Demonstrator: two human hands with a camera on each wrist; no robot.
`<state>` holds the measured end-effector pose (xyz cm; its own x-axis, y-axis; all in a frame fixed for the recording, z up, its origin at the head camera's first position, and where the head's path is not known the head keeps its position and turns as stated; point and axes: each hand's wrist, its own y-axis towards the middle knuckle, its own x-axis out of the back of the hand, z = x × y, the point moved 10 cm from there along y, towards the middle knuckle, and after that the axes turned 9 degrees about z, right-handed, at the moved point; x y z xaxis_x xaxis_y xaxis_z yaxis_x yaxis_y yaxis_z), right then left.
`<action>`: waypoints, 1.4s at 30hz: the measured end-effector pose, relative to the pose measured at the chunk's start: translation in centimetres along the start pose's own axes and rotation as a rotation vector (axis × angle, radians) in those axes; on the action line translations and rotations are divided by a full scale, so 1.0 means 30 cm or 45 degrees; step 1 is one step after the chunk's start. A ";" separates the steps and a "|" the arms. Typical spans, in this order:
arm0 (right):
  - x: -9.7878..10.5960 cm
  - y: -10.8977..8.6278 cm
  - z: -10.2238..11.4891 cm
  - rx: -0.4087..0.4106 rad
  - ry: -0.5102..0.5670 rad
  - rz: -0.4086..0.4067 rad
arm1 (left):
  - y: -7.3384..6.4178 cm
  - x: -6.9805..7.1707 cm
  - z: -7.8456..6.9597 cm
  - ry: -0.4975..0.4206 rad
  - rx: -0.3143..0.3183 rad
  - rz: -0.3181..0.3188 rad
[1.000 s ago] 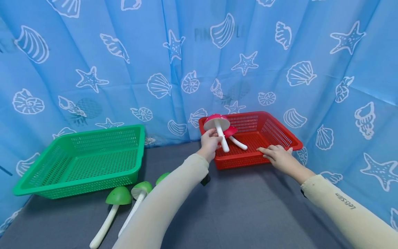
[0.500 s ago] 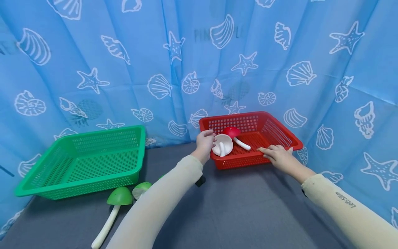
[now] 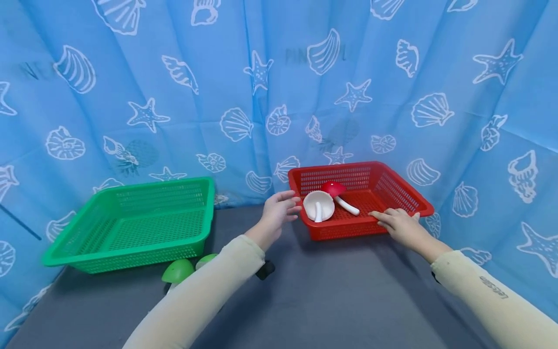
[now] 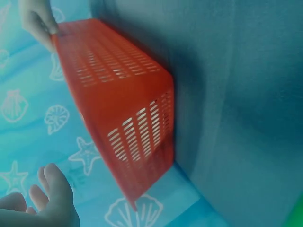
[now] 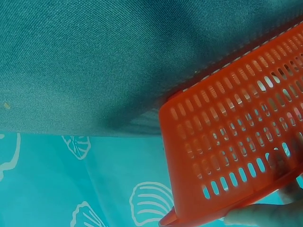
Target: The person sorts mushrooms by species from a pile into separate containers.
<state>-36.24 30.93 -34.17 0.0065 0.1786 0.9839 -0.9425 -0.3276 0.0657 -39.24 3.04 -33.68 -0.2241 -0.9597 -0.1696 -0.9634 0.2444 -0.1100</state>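
My left hand is held in the air just left of the red basket, fingers apart and holding nothing. In the left wrist view the fingers show beside the basket's end wall. Inside the basket lies a toy mushroom with its pale underside and white stem showing. Behind it rests another toy mushroom with a spotted red cap and white stem. My right hand grips the basket's front rim near the right corner. Through the wall slots in the right wrist view, fingers show inside, with the thumb outside.
A green basket stands on the grey cloth at the left. Green-capped toy mushrooms lie in front of it, partly hidden by my left sleeve. A blue shell-print curtain hangs behind both baskets.
My left hand lowered a red toy mushroom into the red basket, let go and drew back left. The right hand stays on the rim. The head view has shifted slightly.
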 end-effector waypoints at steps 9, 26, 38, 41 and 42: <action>-0.005 -0.006 -0.006 -0.011 0.015 0.031 | -0.104 0.074 0.007 0.073 -0.024 0.077; 0.159 -0.035 0.265 0.299 0.184 -0.344 | -0.288 0.355 -0.078 0.271 -0.158 0.011; 0.184 -0.027 0.433 0.433 0.444 -0.438 | -0.406 0.553 -0.139 0.795 -0.267 -0.097; 0.164 -0.013 0.461 0.424 0.530 -0.379 | -0.425 0.589 -0.146 0.962 -0.284 -0.114; 0.157 -0.009 0.470 0.419 0.561 -0.362 | -0.428 0.600 -0.147 1.028 -0.290 -0.119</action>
<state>-31.25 18.79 -27.21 0.0374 0.6441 0.7640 -0.7712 -0.4676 0.4320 -31.55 -17.99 -31.02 -0.0948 -0.8000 0.5924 -0.9700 0.2082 0.1258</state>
